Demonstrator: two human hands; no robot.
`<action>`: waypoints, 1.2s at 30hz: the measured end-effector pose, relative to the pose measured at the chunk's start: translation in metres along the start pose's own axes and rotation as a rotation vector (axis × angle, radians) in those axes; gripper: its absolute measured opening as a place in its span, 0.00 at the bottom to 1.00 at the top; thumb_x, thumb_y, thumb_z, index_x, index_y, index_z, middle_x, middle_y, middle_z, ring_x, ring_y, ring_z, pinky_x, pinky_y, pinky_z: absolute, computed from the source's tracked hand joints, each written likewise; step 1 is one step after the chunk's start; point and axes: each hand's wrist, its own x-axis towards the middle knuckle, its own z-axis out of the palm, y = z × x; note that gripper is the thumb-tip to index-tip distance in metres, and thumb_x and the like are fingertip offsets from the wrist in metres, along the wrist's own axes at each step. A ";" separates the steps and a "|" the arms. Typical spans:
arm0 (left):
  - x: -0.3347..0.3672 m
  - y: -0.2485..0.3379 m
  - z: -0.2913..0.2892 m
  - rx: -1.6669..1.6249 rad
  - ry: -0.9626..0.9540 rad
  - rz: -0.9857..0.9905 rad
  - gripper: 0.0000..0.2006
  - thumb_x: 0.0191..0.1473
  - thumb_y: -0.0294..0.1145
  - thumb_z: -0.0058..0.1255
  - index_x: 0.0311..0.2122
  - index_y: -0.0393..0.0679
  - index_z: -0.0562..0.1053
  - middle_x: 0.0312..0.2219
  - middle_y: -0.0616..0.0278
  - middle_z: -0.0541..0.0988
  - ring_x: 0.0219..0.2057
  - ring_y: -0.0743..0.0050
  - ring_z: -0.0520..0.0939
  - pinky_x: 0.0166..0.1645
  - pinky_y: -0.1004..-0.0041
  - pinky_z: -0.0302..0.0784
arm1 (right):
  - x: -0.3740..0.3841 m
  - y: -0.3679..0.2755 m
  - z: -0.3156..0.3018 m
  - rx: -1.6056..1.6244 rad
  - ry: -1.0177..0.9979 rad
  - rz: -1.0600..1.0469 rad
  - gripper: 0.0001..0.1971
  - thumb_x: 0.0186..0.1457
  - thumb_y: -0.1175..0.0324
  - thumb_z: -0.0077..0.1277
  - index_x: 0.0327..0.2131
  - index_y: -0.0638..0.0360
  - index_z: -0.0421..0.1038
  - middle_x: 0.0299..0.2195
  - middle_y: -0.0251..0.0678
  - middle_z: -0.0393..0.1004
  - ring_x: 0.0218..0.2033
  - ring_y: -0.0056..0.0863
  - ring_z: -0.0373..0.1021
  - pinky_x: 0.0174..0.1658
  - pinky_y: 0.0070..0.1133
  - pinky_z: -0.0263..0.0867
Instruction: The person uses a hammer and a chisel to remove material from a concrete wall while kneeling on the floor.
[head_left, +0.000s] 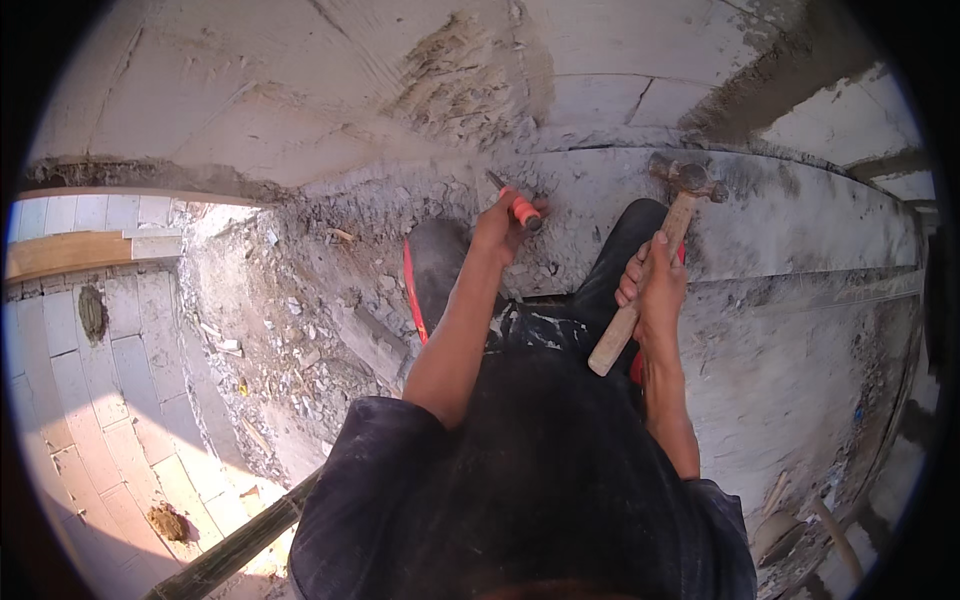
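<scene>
My left hand [495, 235] is closed around a chisel [523, 208] with an orange-red grip. Its thin dark blade points up and left toward the foot of the wall, while its dark butt end faces me. Whether the tip touches anything cannot be made out. In my right hand [656, 285] is a hammer [680, 215] with a wooden handle, gripped around the middle. The worn, rusty head is raised to the right of the chisel, apart from it. Ahead of both hands, the grey wall [300, 90] has a rough chipped patch [460, 85].
Broken rubble [290, 340] covers the ground at left and between my knees. A pale slab [800, 220] runs along the wall's base at right. A wooden pole [240, 535] slants in at lower left, near sunlit blockwork [110, 380]. Another wooden handle [838, 538] lies at lower right.
</scene>
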 end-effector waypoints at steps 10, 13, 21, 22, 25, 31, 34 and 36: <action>0.021 0.047 0.014 -0.113 -0.177 0.108 0.11 0.64 0.36 0.42 0.45 0.40 0.64 0.44 0.38 0.74 0.46 0.46 0.78 0.51 0.55 0.77 | -0.026 -0.006 0.022 -0.262 -0.178 -0.163 0.20 0.63 0.50 0.44 0.28 0.56 0.60 0.15 0.29 0.59 0.10 0.18 0.56 0.13 0.18 0.56; 0.018 0.046 0.019 -0.260 -0.166 0.111 0.10 0.64 0.37 0.42 0.43 0.41 0.65 0.44 0.39 0.75 0.46 0.44 0.79 0.51 0.56 0.77 | -0.034 -0.009 0.025 -0.413 -0.228 -0.306 0.20 0.64 0.51 0.43 0.26 0.57 0.60 0.14 0.30 0.59 0.10 0.17 0.57 0.13 0.18 0.55; 0.019 0.052 0.023 -0.515 -0.260 0.084 0.11 0.65 0.39 0.40 0.43 0.41 0.65 0.46 0.39 0.74 0.50 0.42 0.76 0.57 0.50 0.70 | -0.035 -0.016 0.062 -0.499 -0.560 -1.195 0.22 0.63 0.51 0.44 0.27 0.62 0.62 0.16 0.35 0.65 0.15 0.21 0.62 0.18 0.16 0.57; 0.016 0.056 0.024 -0.533 -0.252 0.091 0.11 0.65 0.39 0.40 0.43 0.41 0.65 0.46 0.39 0.74 0.50 0.42 0.76 0.57 0.50 0.70 | -0.030 -0.009 0.068 -0.418 -0.567 -1.314 0.23 0.63 0.50 0.44 0.27 0.63 0.63 0.16 0.36 0.66 0.16 0.22 0.63 0.19 0.17 0.58; 0.016 0.062 0.033 -0.547 -0.256 0.096 0.12 0.65 0.40 0.39 0.43 0.41 0.65 0.46 0.40 0.74 0.51 0.42 0.76 0.58 0.49 0.69 | 0.023 0.032 0.049 -0.745 -0.510 -1.354 0.18 0.63 0.55 0.44 0.28 0.62 0.65 0.16 0.33 0.66 0.16 0.21 0.62 0.20 0.17 0.58; 0.025 0.056 0.036 -0.578 -0.204 0.130 0.14 0.66 0.43 0.36 0.44 0.43 0.63 0.46 0.42 0.75 0.51 0.45 0.76 0.59 0.51 0.67 | 0.010 0.034 0.063 -0.984 -0.368 -0.758 0.13 0.64 0.63 0.43 0.27 0.60 0.66 0.15 0.29 0.64 0.15 0.16 0.60 0.18 0.17 0.57; 0.015 0.068 0.034 -0.520 -0.241 0.118 0.13 0.66 0.43 0.35 0.44 0.44 0.62 0.46 0.43 0.75 0.51 0.47 0.76 0.59 0.53 0.67 | -0.022 0.010 0.071 -0.793 -0.467 -0.845 0.15 0.64 0.62 0.42 0.27 0.61 0.65 0.16 0.30 0.63 0.16 0.17 0.60 0.18 0.19 0.57; 0.008 0.074 0.043 -0.498 -0.191 0.110 0.12 0.66 0.42 0.34 0.44 0.44 0.62 0.48 0.44 0.74 0.52 0.49 0.76 0.59 0.52 0.66 | -0.040 0.004 0.096 -0.246 -0.507 -1.107 0.15 0.64 0.61 0.42 0.27 0.62 0.65 0.18 0.32 0.64 0.16 0.20 0.61 0.19 0.19 0.58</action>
